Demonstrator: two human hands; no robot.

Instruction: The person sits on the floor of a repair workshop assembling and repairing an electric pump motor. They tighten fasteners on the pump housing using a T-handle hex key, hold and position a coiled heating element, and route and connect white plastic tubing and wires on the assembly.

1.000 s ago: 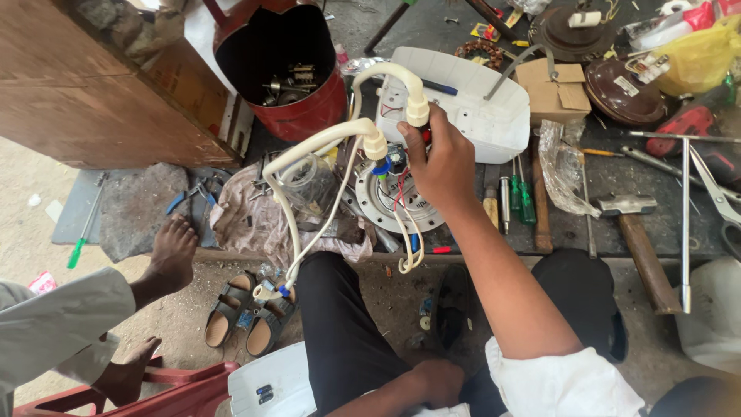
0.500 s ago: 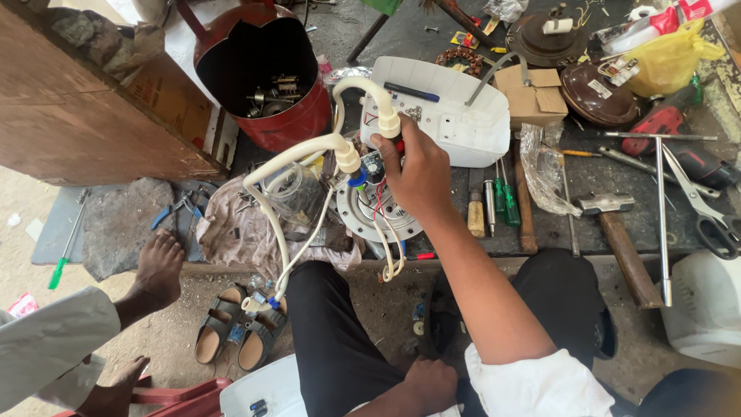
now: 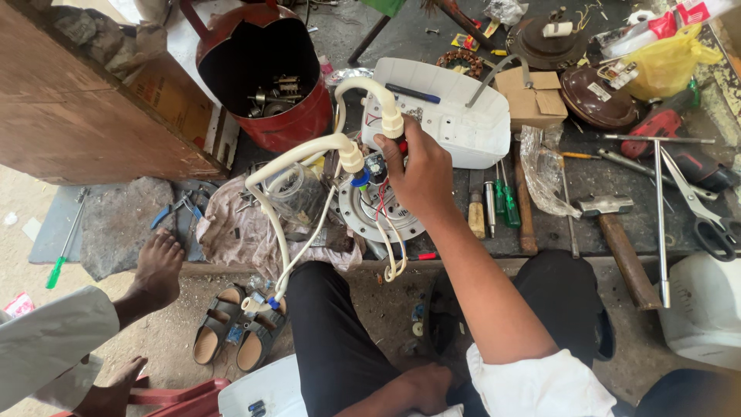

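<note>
White casing [image 3: 463, 123] is lying flat on the dark bench, largest thing near the work; taking it as ref. Red bucket [image 3: 262, 77] w/ metal parts is sitting left of casing, cardboard box [image 3: 532, 96] at its right edge. Round metal plate [image 3: 378, 212] is resting just below casing's lower-left corner, coloured wires trailing off it. Right hand [image 3: 421, 174] is closing around the wired part above that plate, fingers wrapped, thumb by the white hose [image 3: 309, 150] fitting; hose is arching up over casing's left end. Left hand [image 3: 424, 386] is resting low by the knee, well below casing; grip can't tell. Hammer [image 3: 610, 224] & screwdrivers [image 3: 502, 205] are lying below-right of casing.
</note>
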